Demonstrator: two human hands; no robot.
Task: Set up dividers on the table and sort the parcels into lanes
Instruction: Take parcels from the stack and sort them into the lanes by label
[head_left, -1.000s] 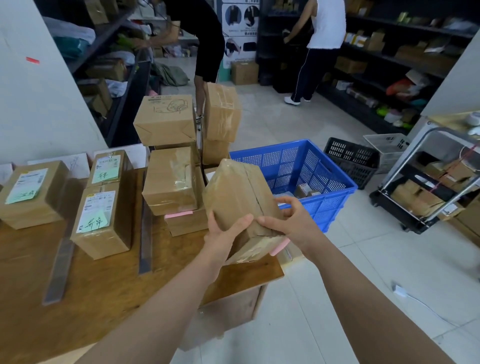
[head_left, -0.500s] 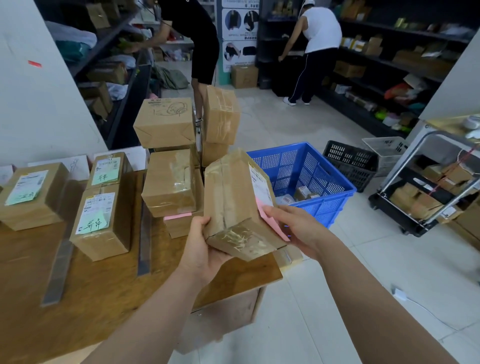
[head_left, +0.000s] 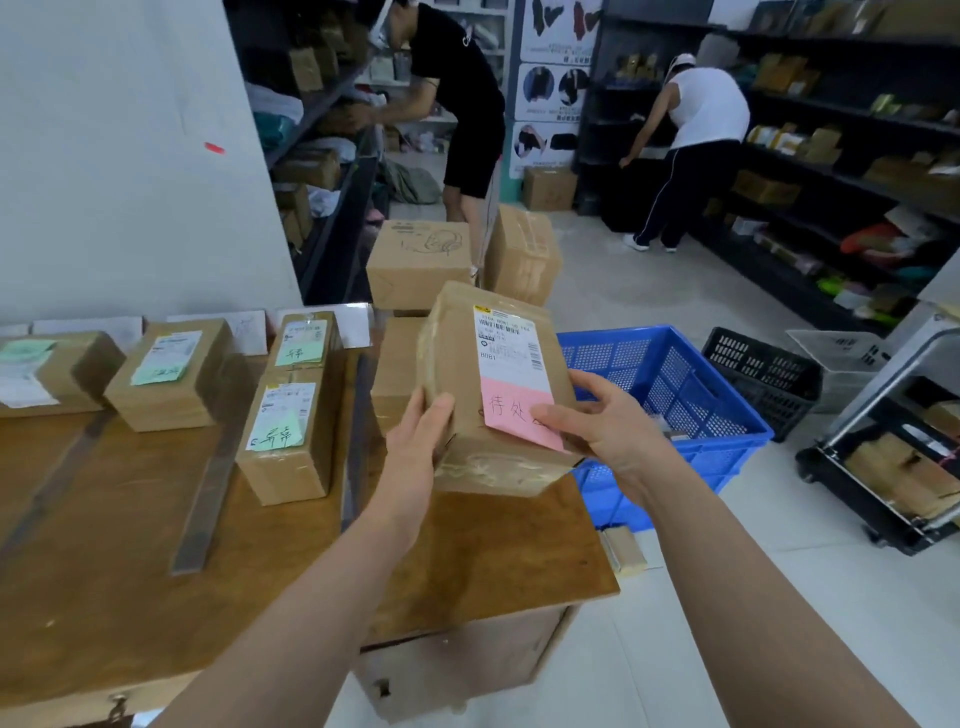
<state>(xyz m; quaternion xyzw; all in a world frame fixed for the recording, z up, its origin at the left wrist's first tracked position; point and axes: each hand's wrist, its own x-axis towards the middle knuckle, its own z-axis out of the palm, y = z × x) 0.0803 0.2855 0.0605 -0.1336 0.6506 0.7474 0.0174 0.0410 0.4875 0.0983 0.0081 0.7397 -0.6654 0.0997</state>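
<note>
Turned since half a second ago, the held parcel now shows its labelled face up toward the viewer, where before it stood on edge with that face to the right. Largest in view is a wooden surface filling the lower left. Just off the surface's right edge, on the floor, sits a blue crate; something small lies inside, too unclear to name. At the surface's far right corner stands a stack of brown parcels. Across the surface's left and middle lie four green-noted parcels, two of them one behind the other. Three clear dividers lie flat on the surface as long strips running away from the viewer, with the green-noted parcels set in the lanes between and beside them. Above the surface's near right part, in front of the stack, the held parcel is carried in the air. The left hand grasps its lower left corner with fingers wrapped round the edge; the right hand clasps its right side, thumb pressed on a pink note stuck below a white shipping label. Judging by this, the dividers are already set out and several parcels sorted. This pink-noted one still has to be put down, probably in the lane by the stack, which may itself need sorting.
</note>
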